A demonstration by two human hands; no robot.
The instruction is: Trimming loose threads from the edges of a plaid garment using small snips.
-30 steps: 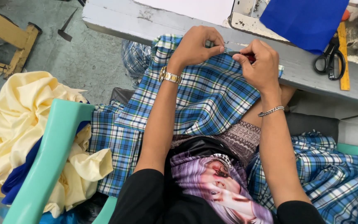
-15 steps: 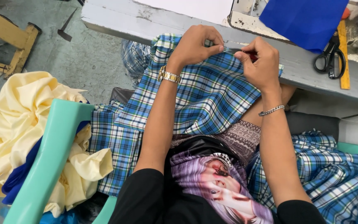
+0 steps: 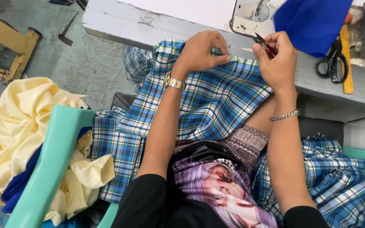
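L hand [image 3: 201, 52] pinches top edge of blue plaid cloth [image 3: 216, 101], soft woven, draped over lap & onto grey table [image 3: 157, 25] edge. R hand [image 3: 277, 61] closed on slim red snips [image 3: 266, 45] just above cloth. Black scissors [image 3: 329, 63], yellow ruler [image 3: 346, 59] right of cloth.

The right hand [image 3: 277, 63] is lifting away from the edge of the blue plaid fabric [image 3: 216, 101], where it was pinching a moment ago, and is now holding a small red-handled snipping tool [image 3: 266, 45] clear of the cloth, with the tip pointing up toward the sewing machine [image 3: 250, 14]. The left hand [image 3: 201, 52] is shifting slightly along the same fabric edge, and its fingertips are now pressing the hem closer to the right hand.
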